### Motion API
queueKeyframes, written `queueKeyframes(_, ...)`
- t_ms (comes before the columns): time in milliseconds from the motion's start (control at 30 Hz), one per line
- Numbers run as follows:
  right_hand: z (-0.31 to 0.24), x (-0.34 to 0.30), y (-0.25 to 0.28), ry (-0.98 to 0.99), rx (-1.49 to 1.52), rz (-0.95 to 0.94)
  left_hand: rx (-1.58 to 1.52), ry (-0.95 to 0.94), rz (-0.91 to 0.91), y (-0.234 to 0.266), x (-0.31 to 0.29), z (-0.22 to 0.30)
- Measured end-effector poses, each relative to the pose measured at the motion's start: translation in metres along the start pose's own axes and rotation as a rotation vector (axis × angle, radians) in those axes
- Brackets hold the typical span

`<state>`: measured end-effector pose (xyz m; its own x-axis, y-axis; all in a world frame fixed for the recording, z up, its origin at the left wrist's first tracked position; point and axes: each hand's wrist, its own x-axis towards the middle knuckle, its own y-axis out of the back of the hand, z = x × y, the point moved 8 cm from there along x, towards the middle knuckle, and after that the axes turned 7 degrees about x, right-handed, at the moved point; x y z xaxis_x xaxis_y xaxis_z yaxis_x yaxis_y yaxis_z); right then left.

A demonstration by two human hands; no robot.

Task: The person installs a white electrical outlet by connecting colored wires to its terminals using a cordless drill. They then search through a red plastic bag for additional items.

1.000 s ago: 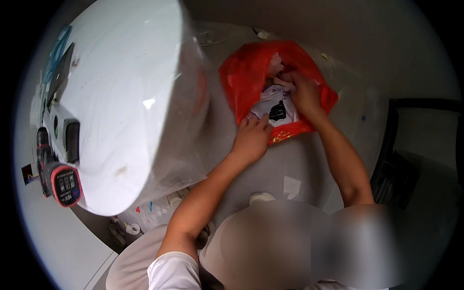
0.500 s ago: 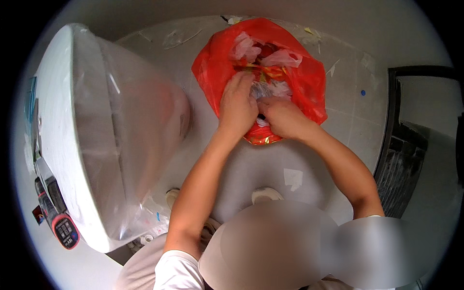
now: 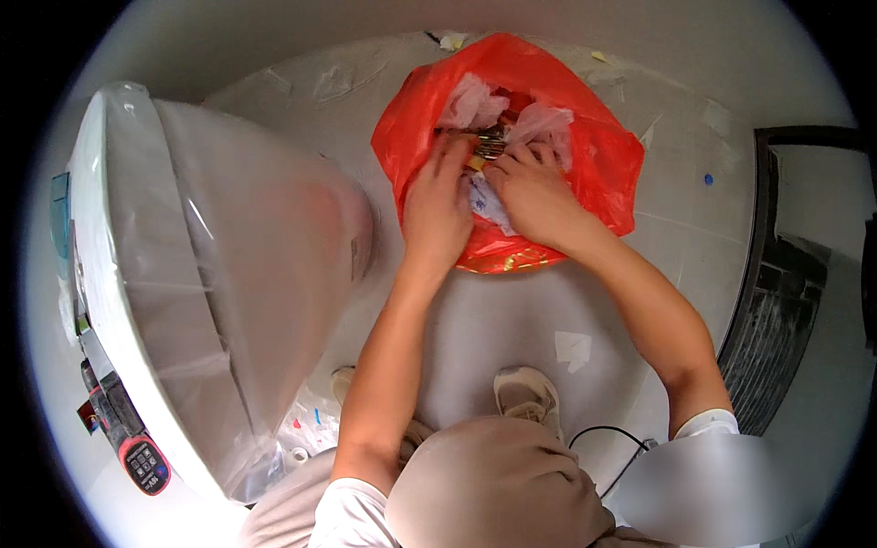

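A red plastic bag (image 3: 598, 155) stands wide-mouthed on the floor ahead of me, and both my hands reach into it. My left hand (image 3: 440, 203) lies along the inner left side, fingers stretched toward a gold and dark striped thing (image 3: 491, 142). My right hand (image 3: 534, 194) rests on the contents with its fingers apart, close to a crumpled whitish plastic bag (image 3: 545, 125). Between the hands shows a white wrapper with blue marks (image 3: 487, 199). Another pale crumpled plastic bag (image 3: 471, 102) sits at the back left. Fingertips partly sink among the contents.
A white toilet (image 3: 119, 237) wrapped in clear plastic film takes up the left. On its top lies a red and black power tool battery (image 3: 144, 464). A dark-framed panel (image 3: 763, 274) leans at the right. Paper scraps (image 3: 573, 349) and a black cable (image 3: 607, 428) lie nearby.
My hands have spread apart inside the bag, the right one moving slightly right and farther in. The blue-marked wrapper and the striped thing now show between them. The view has shifted a little.
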<state>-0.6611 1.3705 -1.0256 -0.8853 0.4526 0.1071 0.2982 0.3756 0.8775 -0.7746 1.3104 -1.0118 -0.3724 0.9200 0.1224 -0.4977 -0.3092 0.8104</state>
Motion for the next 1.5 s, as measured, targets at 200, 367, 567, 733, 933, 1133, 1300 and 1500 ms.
queueKeyframes(200, 0.017, -0.011, -0.012, -0.175, 0.399, -0.154, 0.092, 0.177, -0.200, -0.024, 0.010, -0.012)
queueKeyframes(367, 0.051, 0.006, -0.001, -0.339, 0.275, 0.076, 0.166, 0.385, -0.239, -0.034, 0.005, -0.031)
queueKeyframes(567, 0.074, 0.000, 0.006, -0.734, 0.336, 0.019, 0.264, 0.354, -0.176, -0.027, 0.002, -0.036)
queueKeyframes(733, 0.055, 0.005, 0.006, -0.274, 0.301, 0.249, 0.222, 0.228, -0.065, -0.026, -0.001, -0.036)
queueKeyframes(933, 0.032, 0.006, -0.028, -0.223, 0.191, -0.171, 0.106, 0.366, -0.346, -0.037, 0.009, -0.043)
queueKeyframes(1133, 0.034, -0.002, -0.034, -0.231, 0.367, -0.011, -0.067, 0.037, -0.138, -0.038, 0.036, -0.029)
queueKeyframes(1300, 0.040, 0.004, -0.009, -0.200, 0.222, 0.262, -0.197, 0.165, -0.211, -0.049, 0.050, -0.040)
queueKeyframes(1500, 0.031, 0.000, -0.025, -0.211, 0.080, 0.067, -0.253, 0.207, -0.143, -0.042, 0.054, -0.053)
